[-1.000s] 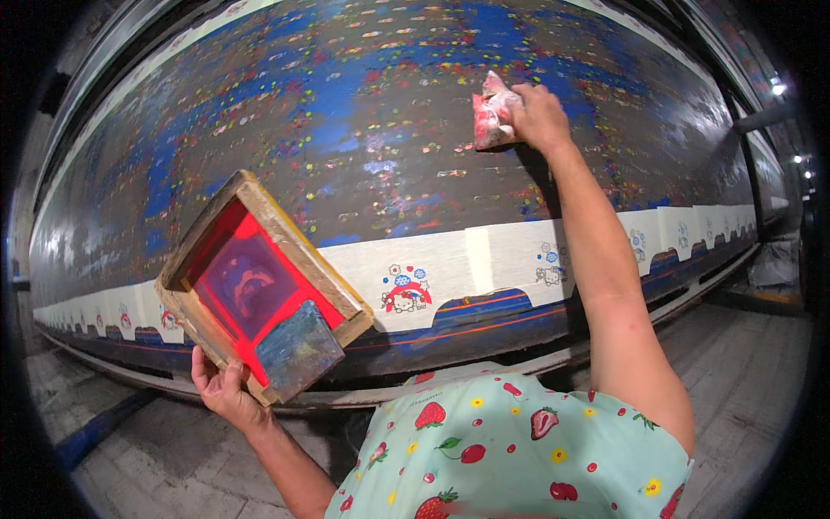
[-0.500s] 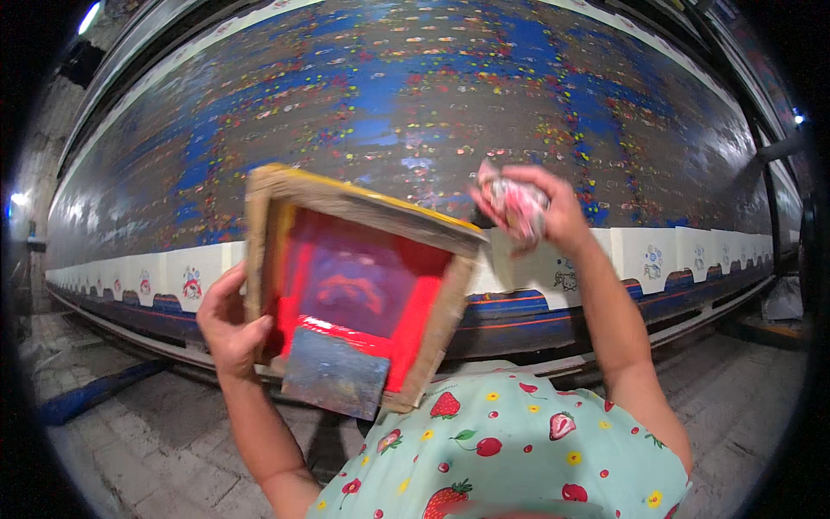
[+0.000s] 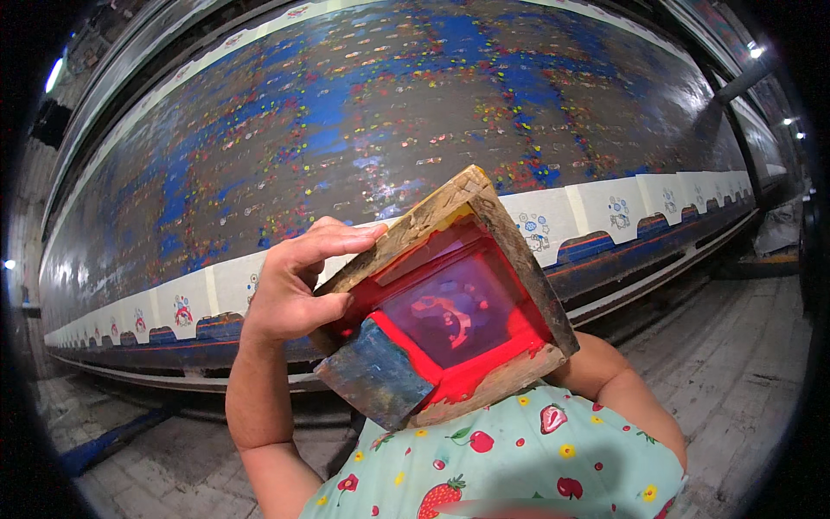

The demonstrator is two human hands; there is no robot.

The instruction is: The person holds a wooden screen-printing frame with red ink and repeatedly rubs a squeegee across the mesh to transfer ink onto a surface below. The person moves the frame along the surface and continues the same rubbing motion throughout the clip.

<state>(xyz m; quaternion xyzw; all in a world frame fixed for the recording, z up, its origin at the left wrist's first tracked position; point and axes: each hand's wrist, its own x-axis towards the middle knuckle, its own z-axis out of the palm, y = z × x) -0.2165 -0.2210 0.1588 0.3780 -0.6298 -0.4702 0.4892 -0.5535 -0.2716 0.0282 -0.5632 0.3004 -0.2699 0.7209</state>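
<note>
My left hand (image 3: 298,281) grips the top left side of a small wooden screen frame (image 3: 547,307), tilted before me. Inside it are red ink and a purple mesh (image 3: 437,316) with a pinkish figure. A stained, bluish-grey flat squeegee (image 3: 373,374) lies across its lower left corner, sticking out past the frame. My right forearm runs in from the lower right and disappears behind the frame, which hides that hand and whatever it holds. The frame is held in front of my mint apron (image 3: 562,467) with fruit prints.
Beyond stretches a long sloping paint-spattered printing table (image 3: 363,104), with a row of white cut fabric pieces (image 3: 588,208) printed with small cartoon motifs along its near edge. Dark rails, a grey tiled floor (image 3: 718,363) and ceiling lamps (image 3: 752,50) show around it.
My left hand has raised and turned the frame rightward. My right hand, earlier on the table with a red-stained rag, has drawn back and is now hidden behind the frame.
</note>
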